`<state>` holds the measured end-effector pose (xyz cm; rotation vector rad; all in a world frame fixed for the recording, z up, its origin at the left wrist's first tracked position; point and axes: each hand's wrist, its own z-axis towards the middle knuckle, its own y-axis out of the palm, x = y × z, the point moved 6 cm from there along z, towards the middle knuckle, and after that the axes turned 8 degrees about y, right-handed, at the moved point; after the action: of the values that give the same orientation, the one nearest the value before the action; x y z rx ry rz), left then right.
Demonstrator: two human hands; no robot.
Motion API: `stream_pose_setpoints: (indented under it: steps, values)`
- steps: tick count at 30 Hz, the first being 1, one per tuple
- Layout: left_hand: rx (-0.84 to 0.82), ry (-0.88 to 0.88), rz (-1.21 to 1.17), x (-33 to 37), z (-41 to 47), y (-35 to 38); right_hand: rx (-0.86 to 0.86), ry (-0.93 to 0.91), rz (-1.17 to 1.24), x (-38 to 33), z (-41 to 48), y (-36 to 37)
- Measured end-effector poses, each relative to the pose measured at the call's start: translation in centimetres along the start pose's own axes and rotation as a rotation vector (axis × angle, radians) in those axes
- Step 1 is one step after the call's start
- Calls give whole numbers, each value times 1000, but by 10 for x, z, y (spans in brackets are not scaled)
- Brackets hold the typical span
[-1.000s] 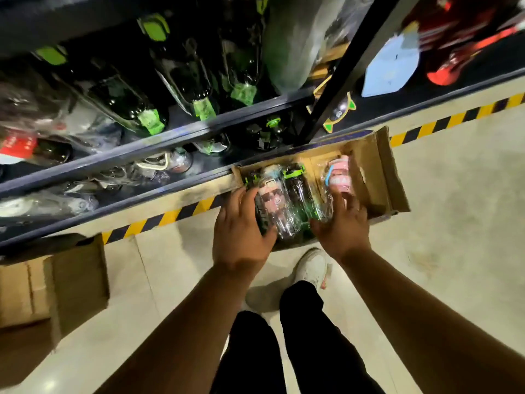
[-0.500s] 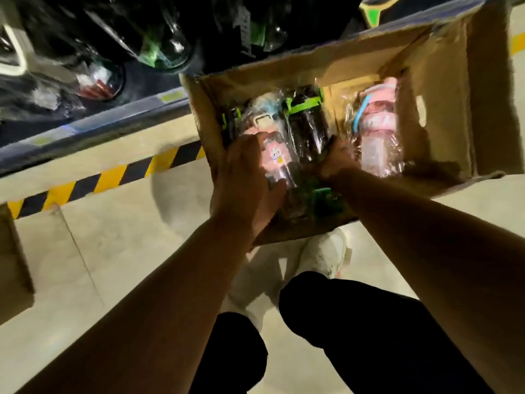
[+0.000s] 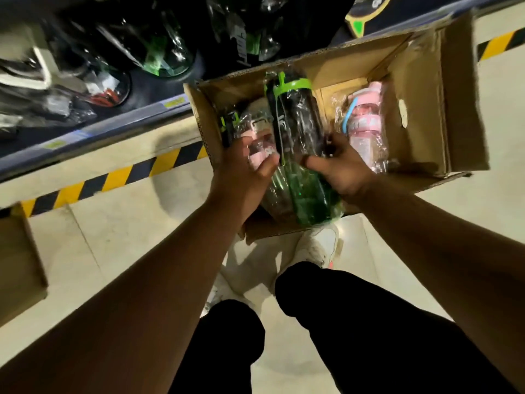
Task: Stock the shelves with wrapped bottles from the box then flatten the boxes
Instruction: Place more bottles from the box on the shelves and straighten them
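I see both hands down in the open cardboard box (image 3: 420, 89), which stands on the floor against the shelf edge (image 3: 99, 129). The left hand (image 3: 244, 169) grasps a wrapped pink bottle (image 3: 260, 143): its thumb lies along the bottle's near right side and its fingers curl round the left side, so the bottle sits in the hand's hollow. The right hand (image 3: 341, 169) grips the lower body of a wrapped dark bottle with a green lid (image 3: 295, 118), thumb stretched across the near side, fingers curled on the far right side. That bottle stands tilted with its lid toward the shelf, just beside the pink one. Below the two hands a green bottle (image 3: 306, 197) lies against the box's near wall. A second pink bottle with a blue strap (image 3: 366, 129) rests in the right part of the box, apart from both hands. Yellow-and-black floor tape (image 3: 113, 177) runs along the shelf, and another cardboard box (image 3: 17, 265) stands at far left.
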<state>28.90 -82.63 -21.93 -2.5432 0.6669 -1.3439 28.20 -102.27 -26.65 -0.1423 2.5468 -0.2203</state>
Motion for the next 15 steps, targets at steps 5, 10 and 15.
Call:
stream_pose_setpoints:
  steps: [5,10,15]
  values:
    - [-28,-55,-268,19,-14,-14,-97,-73,42,-25,-55,35]
    - [55,-154,-367,0,-15,-33,-95,2,186,-28,-67,44]
    - [100,-108,-411,-16,-17,-46,60,142,-342,-2,0,49]
